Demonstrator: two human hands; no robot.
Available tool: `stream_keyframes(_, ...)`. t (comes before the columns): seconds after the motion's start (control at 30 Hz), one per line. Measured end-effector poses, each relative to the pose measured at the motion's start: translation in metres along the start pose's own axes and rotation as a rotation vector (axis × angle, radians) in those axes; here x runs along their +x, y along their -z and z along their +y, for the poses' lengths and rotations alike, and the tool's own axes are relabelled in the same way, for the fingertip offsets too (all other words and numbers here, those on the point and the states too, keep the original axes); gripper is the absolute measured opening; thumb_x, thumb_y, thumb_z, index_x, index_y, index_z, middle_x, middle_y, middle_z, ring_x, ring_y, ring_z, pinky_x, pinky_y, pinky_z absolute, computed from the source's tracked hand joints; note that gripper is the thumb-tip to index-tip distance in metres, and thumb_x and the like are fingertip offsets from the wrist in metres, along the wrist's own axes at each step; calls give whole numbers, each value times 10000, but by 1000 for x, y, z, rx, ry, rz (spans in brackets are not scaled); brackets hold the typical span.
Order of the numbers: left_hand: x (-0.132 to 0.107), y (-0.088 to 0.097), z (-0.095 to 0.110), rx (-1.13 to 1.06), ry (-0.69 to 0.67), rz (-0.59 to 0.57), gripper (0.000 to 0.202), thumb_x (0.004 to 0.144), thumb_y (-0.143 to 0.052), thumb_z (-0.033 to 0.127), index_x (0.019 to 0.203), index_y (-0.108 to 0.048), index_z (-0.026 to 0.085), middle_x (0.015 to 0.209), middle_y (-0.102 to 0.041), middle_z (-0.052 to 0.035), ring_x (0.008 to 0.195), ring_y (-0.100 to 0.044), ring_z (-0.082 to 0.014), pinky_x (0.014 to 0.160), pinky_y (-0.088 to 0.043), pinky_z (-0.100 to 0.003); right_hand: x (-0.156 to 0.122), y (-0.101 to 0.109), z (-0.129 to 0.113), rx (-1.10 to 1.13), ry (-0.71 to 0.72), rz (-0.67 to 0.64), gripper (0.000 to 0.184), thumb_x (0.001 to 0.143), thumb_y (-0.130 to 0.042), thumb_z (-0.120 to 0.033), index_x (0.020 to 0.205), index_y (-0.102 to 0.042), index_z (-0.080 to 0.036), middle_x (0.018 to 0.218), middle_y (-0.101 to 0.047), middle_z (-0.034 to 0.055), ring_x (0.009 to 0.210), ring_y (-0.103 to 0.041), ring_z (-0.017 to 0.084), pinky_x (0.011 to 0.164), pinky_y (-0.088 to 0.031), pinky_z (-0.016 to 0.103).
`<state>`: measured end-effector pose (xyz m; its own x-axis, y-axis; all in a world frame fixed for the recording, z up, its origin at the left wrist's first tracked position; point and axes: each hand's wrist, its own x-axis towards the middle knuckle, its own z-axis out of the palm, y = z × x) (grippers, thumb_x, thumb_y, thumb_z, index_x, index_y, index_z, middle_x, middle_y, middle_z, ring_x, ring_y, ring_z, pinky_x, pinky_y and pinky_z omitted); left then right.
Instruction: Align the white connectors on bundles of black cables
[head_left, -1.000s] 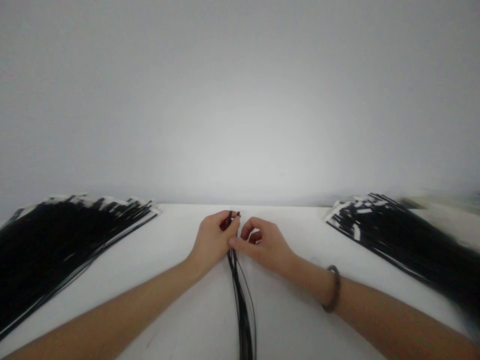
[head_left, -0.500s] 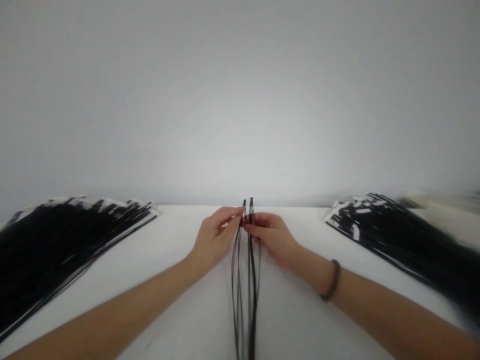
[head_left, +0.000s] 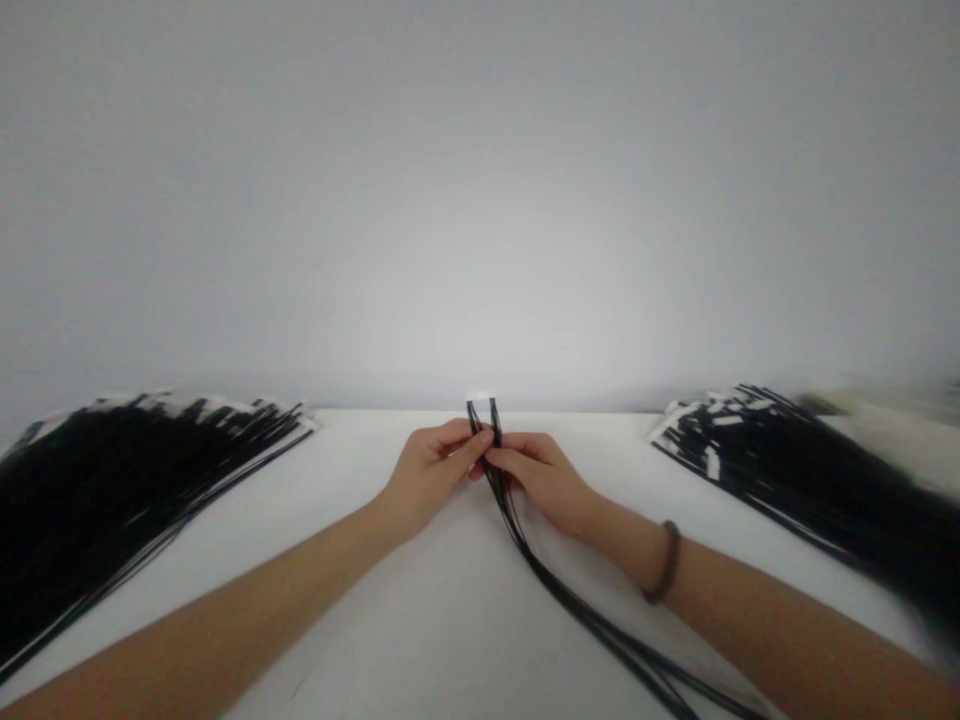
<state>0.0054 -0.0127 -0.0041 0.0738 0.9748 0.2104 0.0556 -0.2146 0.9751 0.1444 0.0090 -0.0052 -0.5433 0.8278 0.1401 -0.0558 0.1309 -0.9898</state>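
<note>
A thin bundle of black cords [head_left: 570,600] with a small white tag [head_left: 481,396] at its far end lies across the white table [head_left: 420,620]. My left hand [head_left: 431,475] and my right hand [head_left: 544,470] meet at the table's middle, both pinched shut on the bundle just below the tag. The cords trail from my fingers toward the lower right, passing under my right forearm. A dark bead bracelet [head_left: 664,575] sits on my right wrist.
A large fan of black cords with white tags [head_left: 112,470] covers the table's left side. A similar heap of black cords [head_left: 810,470] lies at the right. A plain pale wall [head_left: 480,200] rises behind the table's far edge.
The bundle's long tail has swung from straight toward me to the lower right. Its two strands have been drawn together, and the white tag now shows above my fingers.
</note>
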Motion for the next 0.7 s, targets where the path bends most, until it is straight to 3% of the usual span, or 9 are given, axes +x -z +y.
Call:
stream_keyframes(0.27, 1, 2, -2, 10, 15, -31, 261, 730, -543, 365, 800, -634, 130, 664, -539, -25, 599, -444, -102, 530, -364, -215, 0, 0, 2, -129, 92, 11, 239, 738, -511, -326, 677, -625, -125, 548, -487, -14, 514, -379, 79, 497, -277, 209)
stream_keyframes(0.7, 2, 4, -2, -2, 24, -89, 220, 756, -523, 335, 797, -617, 141, 658, -509, -5, 605, -407, -90, 553, -327, -214, 0, 2, 3, -143, 91, -5, 223, 753, -499, -298, 689, -620, -122, 583, -507, -15, 529, -397, 80, 520, -288, 213)
